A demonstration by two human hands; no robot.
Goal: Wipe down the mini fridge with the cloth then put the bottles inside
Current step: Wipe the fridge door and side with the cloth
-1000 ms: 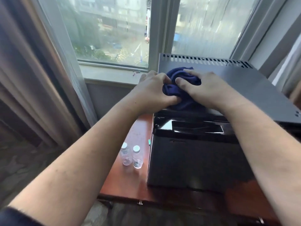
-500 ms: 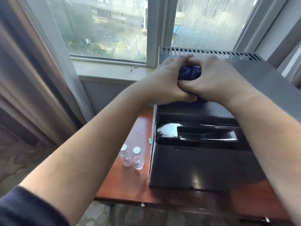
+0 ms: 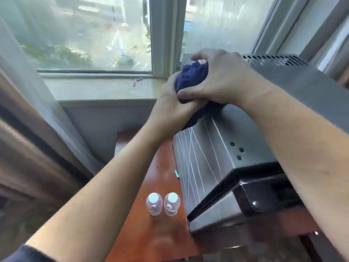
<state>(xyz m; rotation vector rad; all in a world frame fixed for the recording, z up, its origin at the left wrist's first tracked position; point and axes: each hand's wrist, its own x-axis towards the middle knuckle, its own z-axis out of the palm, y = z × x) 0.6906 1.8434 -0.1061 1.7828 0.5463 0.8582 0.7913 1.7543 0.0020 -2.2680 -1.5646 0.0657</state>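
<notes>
The dark grey mini fridge (image 3: pixel 245 146) stands on a reddish wooden table (image 3: pixel 156 241), its door shut. A bunched dark blue cloth (image 3: pixel 192 78) is held over the fridge's top left edge, with part of it hanging down the left side. My left hand (image 3: pixel 170 108) grips the cloth from below and my right hand (image 3: pixel 217 78) grips it from above. Two small clear bottles (image 3: pixel 163 204) with white caps stand upright side by side on the table, just left of the fridge's front corner.
A window sill (image 3: pixel 105 89) and window lie behind the table. A curtain (image 3: pixel 32 120) hangs at the left. A small teal object (image 3: pixel 176 173) lies on the table against the fridge's left side. Vent slots (image 3: pixel 273 60) run along the fridge's top rear edge.
Both hands have carried the cloth from the middle of the fridge top toward its left edge. The view has swung left, so the fridge's left side now shows.
</notes>
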